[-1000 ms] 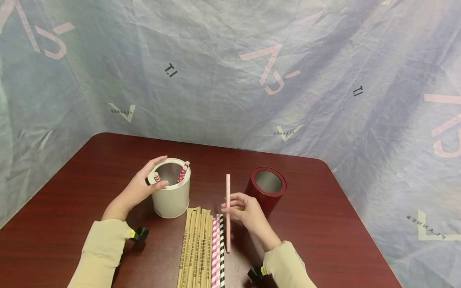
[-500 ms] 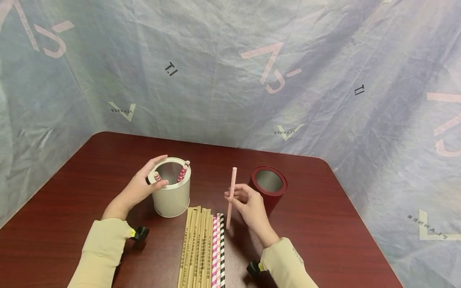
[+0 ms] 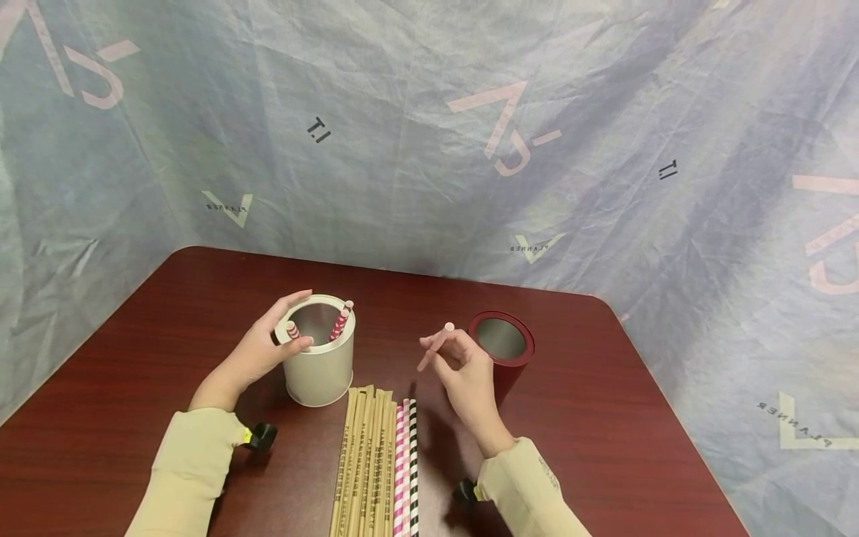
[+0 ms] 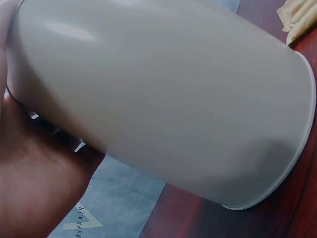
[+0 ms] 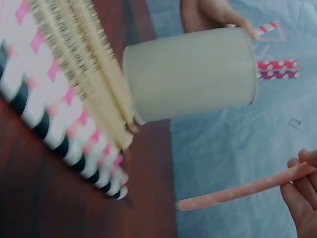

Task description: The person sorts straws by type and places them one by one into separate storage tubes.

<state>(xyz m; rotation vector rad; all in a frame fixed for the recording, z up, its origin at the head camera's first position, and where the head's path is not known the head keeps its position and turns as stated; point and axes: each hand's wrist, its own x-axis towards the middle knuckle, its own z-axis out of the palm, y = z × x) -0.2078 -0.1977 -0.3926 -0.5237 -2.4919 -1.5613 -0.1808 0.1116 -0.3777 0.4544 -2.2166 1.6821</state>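
My left hand grips the rim of a cream-white can, its thumb over the near edge. Red dotted paper straws lean inside that can on the right, and a red-and-white striped straw leans at the left. In my right hand, thumb and fingers pinch a pink paper straw with pale dots. The right hand is raised off the table, just left of the dark red can. In the head view the pink straw looks foreshortened, its top end toward the camera.
Between the cans, toward the front, lies a row of brown paper-wrapped straws. Beside them on the right are a magenta-striped straw, a pink one and a black-striped straw. A grey cloth hangs behind the table.
My right hand has risen away from the striped straws, and the pink straw has tilted from upright to pointing toward the head camera. The left hand and white can have stayed put.
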